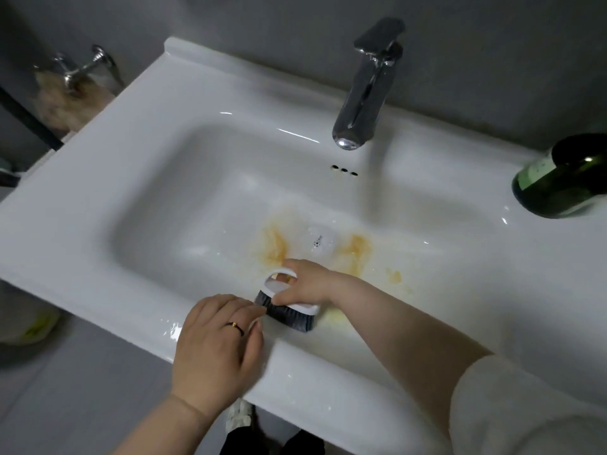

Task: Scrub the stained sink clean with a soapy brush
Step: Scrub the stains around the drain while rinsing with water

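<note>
A white sink [154,178] fills the view, with orange-brown stains [272,246] on both sides of the drain [320,241] and a smaller spot to the right. My right hand [308,284] grips the white handle of a scrub brush [289,310] with dark bristles, at the basin's near wall. My left hand [216,349] lies flat on the sink's front rim, fingers straight, fingertips next to the bristles. A ring is on one finger.
A chrome faucet [364,93] stands at the back over the basin, with overflow holes [344,170] below it. A dark green bottle [565,178] lies on the right rim. A wall tap [82,68] is at the far left.
</note>
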`<state>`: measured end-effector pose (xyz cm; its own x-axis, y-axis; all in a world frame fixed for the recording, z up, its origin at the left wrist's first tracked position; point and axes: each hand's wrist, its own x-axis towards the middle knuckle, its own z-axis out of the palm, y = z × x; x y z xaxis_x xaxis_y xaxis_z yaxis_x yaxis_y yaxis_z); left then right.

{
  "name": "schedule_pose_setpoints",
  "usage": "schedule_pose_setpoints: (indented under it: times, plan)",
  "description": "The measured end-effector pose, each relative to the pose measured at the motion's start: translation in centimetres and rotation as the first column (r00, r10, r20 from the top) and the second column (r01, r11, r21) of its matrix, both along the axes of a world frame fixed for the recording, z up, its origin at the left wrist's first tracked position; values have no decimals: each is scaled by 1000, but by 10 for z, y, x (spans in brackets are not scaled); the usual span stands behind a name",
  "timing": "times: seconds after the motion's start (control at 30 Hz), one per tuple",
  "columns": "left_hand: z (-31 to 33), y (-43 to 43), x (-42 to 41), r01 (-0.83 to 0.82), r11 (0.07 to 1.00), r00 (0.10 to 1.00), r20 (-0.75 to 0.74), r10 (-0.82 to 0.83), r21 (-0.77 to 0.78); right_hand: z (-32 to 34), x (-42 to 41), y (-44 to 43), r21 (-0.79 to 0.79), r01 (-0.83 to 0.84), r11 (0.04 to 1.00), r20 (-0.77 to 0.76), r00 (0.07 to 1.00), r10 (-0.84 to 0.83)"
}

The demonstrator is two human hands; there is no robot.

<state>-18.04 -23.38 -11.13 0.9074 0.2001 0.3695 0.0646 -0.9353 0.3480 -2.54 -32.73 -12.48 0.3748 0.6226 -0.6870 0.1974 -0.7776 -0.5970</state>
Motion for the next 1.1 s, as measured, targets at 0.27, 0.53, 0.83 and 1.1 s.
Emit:
schedule_pose_setpoints:
  times: [0.27,0.53,0.83,1.1]
  plan:
    - [7,38,4,-170,984,986,7,169,45,-6,7,-21,10,-41,999,-36,998,42]
    - [3,45,4,-310,951,951,-4,310,-14,-13,1,20,4,-113,994,97,989,112]
    - [1,46,7,-306,952,952,-18,306,-19,-24,10,119,110,-185,977,330,934,139]
    - [0,48,7,-311,950,950,3,312,-38,-29,-12,69,69,-263,962,453,868,204]
